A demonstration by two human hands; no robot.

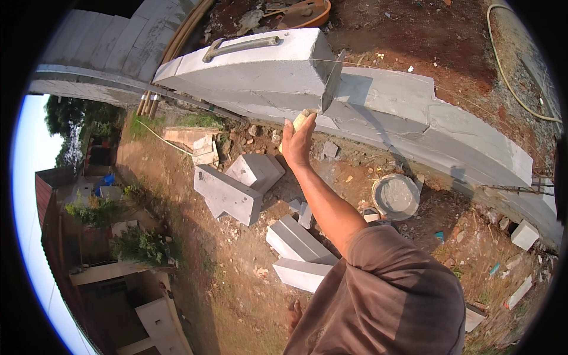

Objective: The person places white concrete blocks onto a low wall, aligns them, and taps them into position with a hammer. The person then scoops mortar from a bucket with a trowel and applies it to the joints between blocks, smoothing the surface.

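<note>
My right hand (298, 137) is closed around the pale yellow handle (301, 120) of a flat-bladed tool, either a trowel or a saw. Its grey blade (333, 81) stands upright against the end face of a light grey block (248, 65) on top of the low wall. Across that block's top lies a hammer-like tool (245, 47) with a grey handle. Beside the brown shirt, something like fingers or toes (294, 314) shows; whether it is my left hand, I cannot tell.
The block wall (390, 86) continues right, one course lower, with a thin string along it. Below stand a bucket of grey mortar (397, 196) and several loose blocks (228, 193). Behind are an orange basin (307, 14) and a hose (503, 70).
</note>
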